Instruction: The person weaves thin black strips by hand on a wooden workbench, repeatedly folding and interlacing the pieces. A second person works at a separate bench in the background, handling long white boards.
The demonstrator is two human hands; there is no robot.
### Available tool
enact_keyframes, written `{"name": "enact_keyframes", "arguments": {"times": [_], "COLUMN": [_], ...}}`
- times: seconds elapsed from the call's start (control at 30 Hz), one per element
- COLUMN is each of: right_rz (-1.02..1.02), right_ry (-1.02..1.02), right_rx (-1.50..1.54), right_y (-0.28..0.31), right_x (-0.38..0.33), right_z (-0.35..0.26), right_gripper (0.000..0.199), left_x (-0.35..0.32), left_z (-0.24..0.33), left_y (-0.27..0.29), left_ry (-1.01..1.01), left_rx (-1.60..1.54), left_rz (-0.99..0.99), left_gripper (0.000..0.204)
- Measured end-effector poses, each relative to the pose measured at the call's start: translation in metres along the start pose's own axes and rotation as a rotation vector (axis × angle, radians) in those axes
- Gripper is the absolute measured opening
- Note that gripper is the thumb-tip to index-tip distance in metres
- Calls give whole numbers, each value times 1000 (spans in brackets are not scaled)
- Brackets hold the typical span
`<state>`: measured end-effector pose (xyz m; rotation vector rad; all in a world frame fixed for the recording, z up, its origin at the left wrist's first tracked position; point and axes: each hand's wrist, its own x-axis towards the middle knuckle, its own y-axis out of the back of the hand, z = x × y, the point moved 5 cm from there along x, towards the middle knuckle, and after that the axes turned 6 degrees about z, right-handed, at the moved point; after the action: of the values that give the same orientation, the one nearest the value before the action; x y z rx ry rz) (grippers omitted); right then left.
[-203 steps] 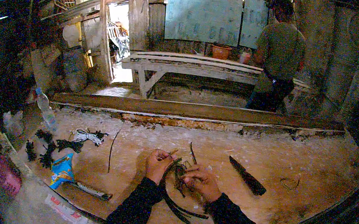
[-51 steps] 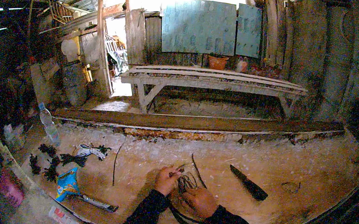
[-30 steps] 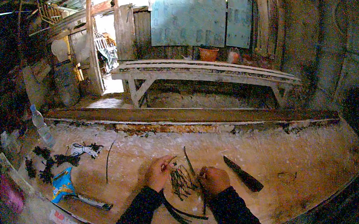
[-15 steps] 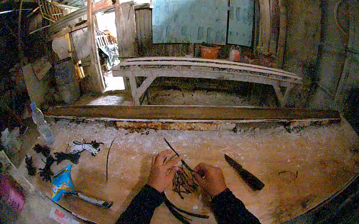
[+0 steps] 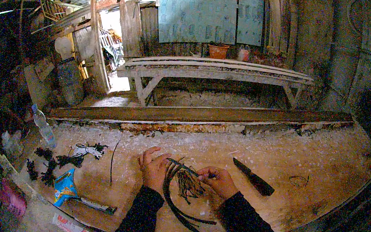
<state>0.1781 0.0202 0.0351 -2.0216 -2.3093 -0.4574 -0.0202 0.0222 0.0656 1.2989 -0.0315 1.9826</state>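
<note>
My left hand [image 5: 153,171] pinches one end of a narrow dark strip [image 5: 182,166], with some of its fingers raised. The strip's other end is in the closed fingers of my right hand [image 5: 219,183]. Below the strip lies a bundle of thin dark cords [image 5: 190,185], loose and tangled. Long curved dark strips [image 5: 175,209] run beside my left hand and down toward the near edge of the table. Right of my right hand rests a dark knife-shaped tool [image 5: 253,177], its broad end toward me.
Dark cord bundles [image 5: 48,169], a white cord bundle [image 5: 88,150], a blue packet [image 5: 66,188] and a clear bottle [image 5: 43,126] are at the left. One thin strip [image 5: 113,163] lies alone. A long board [image 5: 205,114] borders the wooden table's [image 5: 319,156] far side.
My left hand has moved left and up, and its fingers have opened out somewhat. The curved strips now show higher between my hands. My right hand has shifted slightly.
</note>
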Motion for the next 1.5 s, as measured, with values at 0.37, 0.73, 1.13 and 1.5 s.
{"name": "enact_keyframes", "arguments": {"times": [0.37, 0.73, 1.13, 1.5], "right_rz": [-184, -460, -322, -179], "right_ry": [-160, -105, -25, -25], "right_rx": [231, 334, 662, 865], "right_y": [-2, -2, 23, 24], "right_x": [3, -11, -10, -1], "right_z": [32, -10, -9, -9], "right_gripper": [9, 14, 26, 18], "left_x": [7, 6, -8, -24], "left_z": [-34, -49, -80, -51], "left_y": [5, 2, -22, -42], "left_ry": [76, 151, 272, 388], "left_rx": [2, -109, -245, -392], "left_rz": [85, 76, 12, -372], "left_gripper": [14, 18, 14, 16]}}
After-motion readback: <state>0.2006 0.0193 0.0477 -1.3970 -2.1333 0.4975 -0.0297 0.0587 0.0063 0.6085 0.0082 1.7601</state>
